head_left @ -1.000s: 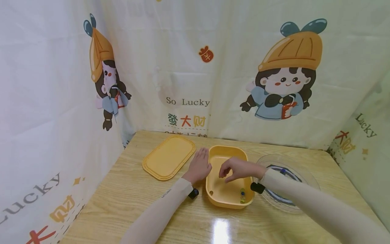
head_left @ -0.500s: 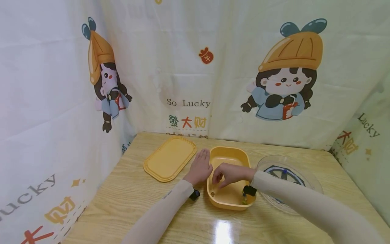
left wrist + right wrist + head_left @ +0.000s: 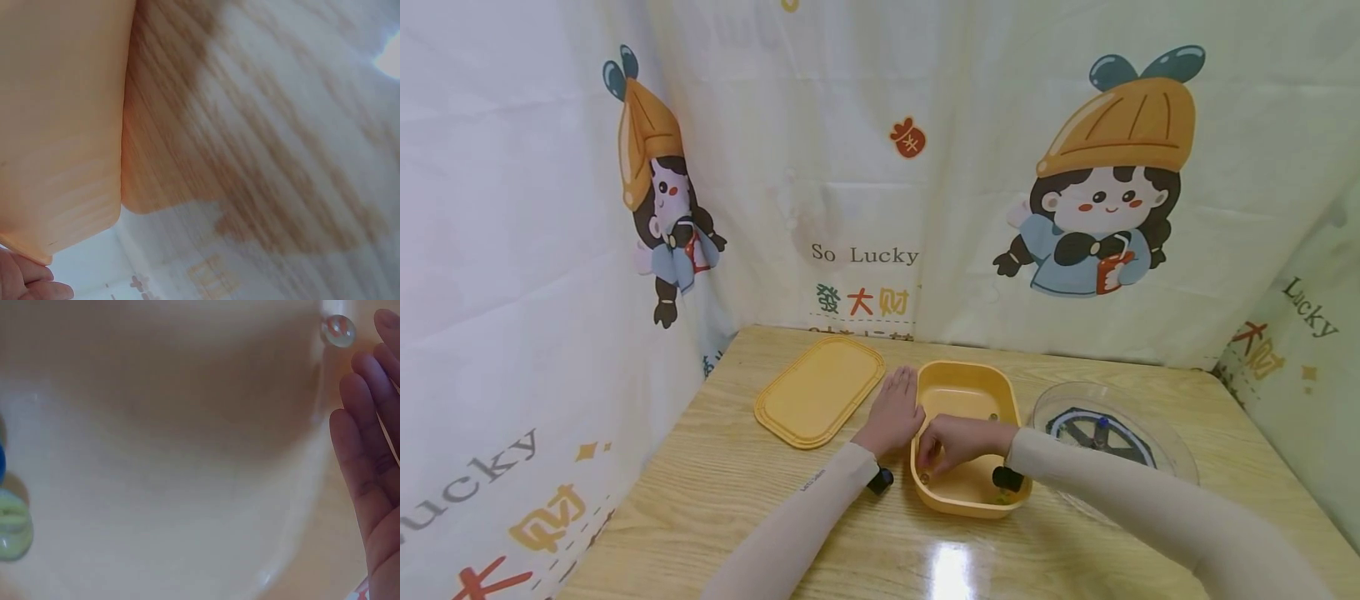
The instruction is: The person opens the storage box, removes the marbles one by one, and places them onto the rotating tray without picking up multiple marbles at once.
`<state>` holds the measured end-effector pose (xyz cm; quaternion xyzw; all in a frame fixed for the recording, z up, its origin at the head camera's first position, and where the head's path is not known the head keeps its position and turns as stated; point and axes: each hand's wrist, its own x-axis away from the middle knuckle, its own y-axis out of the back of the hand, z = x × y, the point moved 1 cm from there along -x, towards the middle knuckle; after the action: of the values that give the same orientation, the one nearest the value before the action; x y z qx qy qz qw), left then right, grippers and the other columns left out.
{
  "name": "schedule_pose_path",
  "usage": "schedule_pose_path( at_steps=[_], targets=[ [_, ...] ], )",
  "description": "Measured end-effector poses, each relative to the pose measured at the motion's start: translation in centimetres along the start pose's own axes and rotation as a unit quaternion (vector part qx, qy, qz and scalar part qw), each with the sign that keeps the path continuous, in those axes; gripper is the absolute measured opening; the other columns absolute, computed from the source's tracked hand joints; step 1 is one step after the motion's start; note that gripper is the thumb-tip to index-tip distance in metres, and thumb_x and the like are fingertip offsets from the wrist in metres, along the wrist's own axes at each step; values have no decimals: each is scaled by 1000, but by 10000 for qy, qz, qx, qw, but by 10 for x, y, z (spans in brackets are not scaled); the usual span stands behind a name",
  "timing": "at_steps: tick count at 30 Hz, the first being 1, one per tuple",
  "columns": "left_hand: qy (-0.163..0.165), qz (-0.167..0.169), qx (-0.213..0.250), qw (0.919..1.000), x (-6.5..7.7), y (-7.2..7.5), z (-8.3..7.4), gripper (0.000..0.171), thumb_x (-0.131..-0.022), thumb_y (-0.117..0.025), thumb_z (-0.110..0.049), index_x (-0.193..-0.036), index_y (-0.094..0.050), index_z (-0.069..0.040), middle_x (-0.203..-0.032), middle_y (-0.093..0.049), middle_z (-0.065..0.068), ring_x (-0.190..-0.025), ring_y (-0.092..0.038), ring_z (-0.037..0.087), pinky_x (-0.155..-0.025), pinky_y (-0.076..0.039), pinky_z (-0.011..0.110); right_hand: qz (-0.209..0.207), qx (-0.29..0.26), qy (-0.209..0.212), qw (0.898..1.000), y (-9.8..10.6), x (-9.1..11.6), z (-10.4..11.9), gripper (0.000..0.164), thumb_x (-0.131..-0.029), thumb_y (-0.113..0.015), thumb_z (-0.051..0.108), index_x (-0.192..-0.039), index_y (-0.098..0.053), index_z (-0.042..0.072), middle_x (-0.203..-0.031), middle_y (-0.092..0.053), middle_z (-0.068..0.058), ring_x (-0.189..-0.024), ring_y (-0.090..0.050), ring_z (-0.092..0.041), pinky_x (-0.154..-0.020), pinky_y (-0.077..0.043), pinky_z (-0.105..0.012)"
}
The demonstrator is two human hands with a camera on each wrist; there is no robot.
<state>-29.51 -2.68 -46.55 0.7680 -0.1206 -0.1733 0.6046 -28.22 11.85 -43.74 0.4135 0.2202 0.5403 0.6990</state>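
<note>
An orange-yellow plastic bin (image 3: 958,508) stands on the table. My left hand (image 3: 891,412) lies along its left rim with fingers straight; in the left wrist view, fingertips (image 3: 47,290) show at the rim. My right hand (image 3: 958,442) reaches down inside the bin, its fingers extended. Just beyond those fingertips sits a clear marble (image 3: 338,330) with an orange swirl, by the bin's left wall. A yellow-green marble (image 3: 12,528) and part of a blue marble (image 3: 2,465) lie on the opposite side. Another small marble (image 3: 993,417) is toward the back right.
Left of the bin lies a flat yellow lid (image 3: 820,392). To the right stands a clear round dish (image 3: 1183,467) holding a dark spoked piece (image 3: 1078,433) and a blue marble (image 3: 1102,422); my right forearm passes over it. A printed curtain (image 3: 865,200) hangs behind the table.
My right hand has moved left and toward me inside the bin, down to the swirled marble at the front left. The left hand stays at the rim.
</note>
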Motion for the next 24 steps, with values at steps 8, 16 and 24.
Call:
schedule_pose_path(
  at_steps=[8, 16, 24],
  targets=[
    [7, 3, 16, 10000, 0, -2, 1, 58, -100, -34, -26, -147, -21, 5, -154, -26, 18, -145, -20, 28, -119, -17, 40, 112, -26, 212, 9997, -7, -2, 1, 6, -78, -73, 6, -84, -74, 6, -80, -73, -3, -70, -61, 1, -68, -49, -9],
    [3, 0, 11, 10000, 0, -3, 1, 59, -99, -35, -26, -147, -21, 4, -154, -26, 19, -145, -20, 28, -119, -17, 41, 111, -9, 171, 9998, -14, -3, -3, 6, -78, -73, 4, -83, -75, 6, -81, -73, -2, -71, -59, 4, -67, -48, -8],
    [-34, -51, -33, 10000, 0, -3, 1, 59, -99, -36, -26, -147, -22, 5, -153, -27, 19, -145, -21, 29, -118, -18, 41, -38, 213, 404, 9990, -20, -6, -8, 5, -78, -72, 4, -78, -74, 8, -73, -70, 0, -65, -50, 9, -62, -46, -6]
  ],
)
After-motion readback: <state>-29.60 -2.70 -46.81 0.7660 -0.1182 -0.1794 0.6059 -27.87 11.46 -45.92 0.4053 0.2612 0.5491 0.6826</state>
